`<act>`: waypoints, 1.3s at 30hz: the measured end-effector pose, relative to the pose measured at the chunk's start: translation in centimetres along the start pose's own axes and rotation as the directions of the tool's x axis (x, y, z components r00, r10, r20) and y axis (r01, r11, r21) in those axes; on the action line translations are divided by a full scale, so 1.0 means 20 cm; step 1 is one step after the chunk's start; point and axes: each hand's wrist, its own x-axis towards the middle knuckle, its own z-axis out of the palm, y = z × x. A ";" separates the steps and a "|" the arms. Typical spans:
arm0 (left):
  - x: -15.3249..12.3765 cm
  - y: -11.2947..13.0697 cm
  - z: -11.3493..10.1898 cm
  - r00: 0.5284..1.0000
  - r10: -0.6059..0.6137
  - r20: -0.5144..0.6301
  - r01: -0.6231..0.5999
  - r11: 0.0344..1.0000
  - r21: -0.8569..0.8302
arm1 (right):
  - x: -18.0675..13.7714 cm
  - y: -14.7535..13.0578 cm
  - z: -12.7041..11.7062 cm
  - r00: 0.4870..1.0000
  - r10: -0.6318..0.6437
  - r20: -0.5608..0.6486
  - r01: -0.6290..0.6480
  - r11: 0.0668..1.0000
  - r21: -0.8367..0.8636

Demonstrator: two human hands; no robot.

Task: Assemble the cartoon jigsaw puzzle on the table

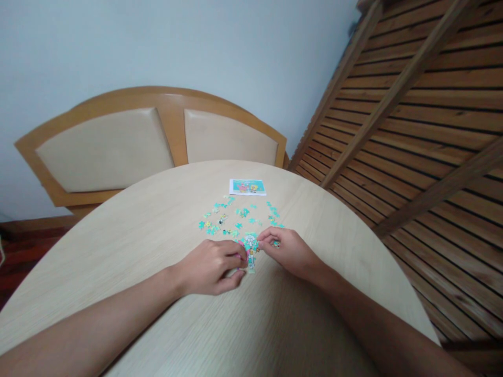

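A small joined patch of jigsaw pieces (250,246), teal with a cartoon figure, lies on the round pale wooden table (157,220). My left hand (214,267) rests at its left edge, fingers curled and pinching the patch. My right hand (286,250) sits at its right edge, fingertips pinched on a small teal piece (276,243) against the patch. Several loose teal puzzle pieces (228,217) are scattered just beyond both hands. A printed reference picture (247,186) of the cartoon lies farther back.
A wooden bench back with two beige padded panels (118,146) curves behind the table against a pale wall. A slatted wooden partition (424,136) rises at the right, close to the table's edge.
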 end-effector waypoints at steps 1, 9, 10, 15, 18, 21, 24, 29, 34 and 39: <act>0.00 0.00 0.00 1.000 -0.001 0.002 0.001 1.000 -0.001 | 0.00 -0.01 0.00 1.000 -0.002 0.007 0.002 1.000 -0.004; 0.00 0.00 0.00 1.000 -0.007 0.006 0.007 1.000 -0.008 | -0.01 -0.04 -0.02 0.994 -0.061 0.095 0.067 0.996 -0.062; 0.00 0.00 0.00 1.000 -0.007 0.005 0.007 1.000 -0.010 | -0.01 -0.04 -0.02 0.994 -0.066 0.092 0.072 0.996 -0.057; 0.00 0.00 0.00 1.000 -0.016 0.018 0.016 1.000 0.000 | -0.01 -0.02 -0.01 0.992 -0.081 0.094 0.086 0.995 -0.047; 0.00 0.00 0.00 1.000 -0.017 0.020 0.017 1.000 0.002 | -0.01 -0.02 -0.01 0.993 -0.070 0.093 0.075 0.995 -0.061; 0.00 0.00 0.00 1.000 -0.012 0.013 0.012 1.000 -0.001 | -0.01 -0.03 -0.02 0.993 -0.067 0.100 0.075 0.994 -0.075; 0.00 0.00 0.00 1.000 -0.011 0.011 0.012 1.000 -0.003 | -0.01 -0.03 -0.03 0.991 -0.067 0.115 0.077 0.993 -0.084; 0.00 0.00 0.00 1.000 -0.005 0.005 0.005 1.000 0.010 | -0.01 -0.03 -0.03 0.977 -0.150 0.149 0.166 0.981 -0.102; 0.00 0.00 0.00 1.000 -0.004 -0.001 0.004 1.000 0.008 | -0.02 -0.02 -0.04 0.973 -0.169 0.160 0.188 0.976 -0.112; 0.00 0.00 0.00 1.000 -0.003 0.006 0.003 1.000 0.008 | -0.02 -0.02 -0.03 0.966 -0.196 0.171 0.220 0.967 -0.130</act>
